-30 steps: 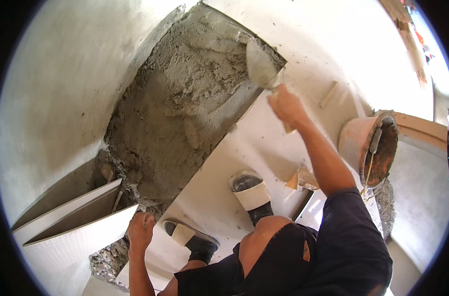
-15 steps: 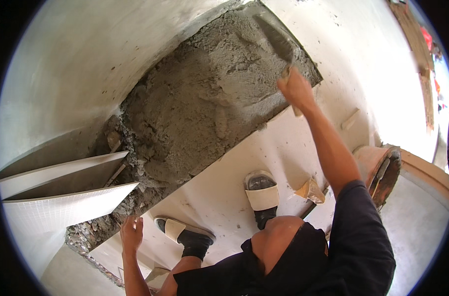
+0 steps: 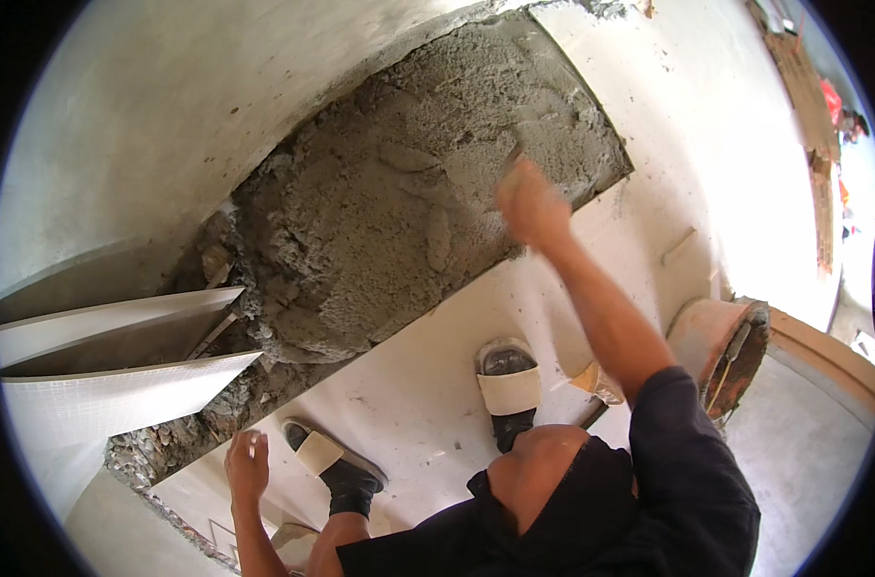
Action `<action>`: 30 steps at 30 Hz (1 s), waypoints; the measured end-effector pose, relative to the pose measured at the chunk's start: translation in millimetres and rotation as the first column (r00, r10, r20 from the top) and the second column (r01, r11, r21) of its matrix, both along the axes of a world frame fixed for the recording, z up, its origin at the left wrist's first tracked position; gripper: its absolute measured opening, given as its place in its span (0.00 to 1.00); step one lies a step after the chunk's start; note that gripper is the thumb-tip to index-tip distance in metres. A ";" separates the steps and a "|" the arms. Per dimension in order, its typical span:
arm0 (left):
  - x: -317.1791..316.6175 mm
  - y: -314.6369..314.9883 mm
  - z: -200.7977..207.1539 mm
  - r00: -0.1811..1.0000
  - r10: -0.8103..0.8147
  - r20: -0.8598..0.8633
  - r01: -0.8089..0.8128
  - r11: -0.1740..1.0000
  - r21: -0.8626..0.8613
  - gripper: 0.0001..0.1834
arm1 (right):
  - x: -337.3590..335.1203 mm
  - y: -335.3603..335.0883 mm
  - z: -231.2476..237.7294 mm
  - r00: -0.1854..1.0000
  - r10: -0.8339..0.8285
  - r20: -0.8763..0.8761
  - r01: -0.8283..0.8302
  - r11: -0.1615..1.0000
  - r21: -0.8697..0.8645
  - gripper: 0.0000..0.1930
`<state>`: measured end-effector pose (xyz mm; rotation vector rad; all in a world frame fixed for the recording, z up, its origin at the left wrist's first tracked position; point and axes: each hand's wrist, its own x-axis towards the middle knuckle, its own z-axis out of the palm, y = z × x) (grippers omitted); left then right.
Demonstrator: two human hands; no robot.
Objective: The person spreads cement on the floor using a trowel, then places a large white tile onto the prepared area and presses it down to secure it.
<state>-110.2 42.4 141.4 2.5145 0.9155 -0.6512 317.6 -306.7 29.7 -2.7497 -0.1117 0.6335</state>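
Observation:
Wet grey mortar (image 3: 389, 183) covers a sunken rectangle between the walls and the laid floor tiles, rough and lumpy with some smoothed streaks. My right hand (image 3: 533, 204), blurred by motion, grips a trowel (image 3: 515, 154) over the right part of the mortar. Only a little of the trowel shows, since the hand hides most of it. My left hand (image 3: 248, 464) hangs empty at the lower left, above the tile edge, with its fingers loosely bent and the thumb apart.
Two large pale tiles (image 3: 134, 399) stand on edge at the left, beside broken rubble (image 3: 158, 442). My sandalled feet (image 3: 507, 380) are on the light floor tiles (image 3: 418, 385). A mortar-stained bucket (image 3: 697, 337) lies at the right, near a torn brownish scrap (image 3: 591, 378).
My right hand has pulled the trowel left and nearer over the mortar; its blade showed at the far right corner before. Fresh marks show in the mortar. My left foot and left hand have shifted slightly left.

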 end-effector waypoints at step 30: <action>-132.7 2.2 -2.9 0.956 0.270 -0.114 -0.280 0.957 -0.073 0.11 | 117.2 -31.9 -4.0 0.966 -0.201 0.159 0.223 0.966 -0.130 0.22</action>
